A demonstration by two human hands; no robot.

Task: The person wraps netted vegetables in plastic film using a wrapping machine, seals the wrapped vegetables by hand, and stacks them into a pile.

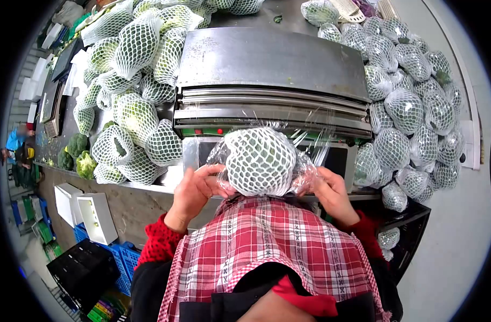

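Close in front of my body is a broccoli head in a white foam net (pixel 260 161), with clear plastic film (pixel 304 174) around it. My left hand (pixel 197 188) is at its left side, thumb raised and fingers closed on the film. On the other side my right hand (pixel 331 190) pinches a bunched end of the film. Behind the broccoli stands a metal wrapping machine (pixel 272 61) with rollers along its front; film stretches from there toward the broccoli.
Many netted broccoli heads (pixel 138 45) are piled left of the machine, beside bare broccoli (pixel 76 145). Film-wrapped ones (pixel 404 110) crowd the right side. Below that pile is a black crate (pixel 409 231). White boxes (pixel 97 217) and blue crates (pixel 119 260) stand lower left; another person (pixel 20 145) is far left.
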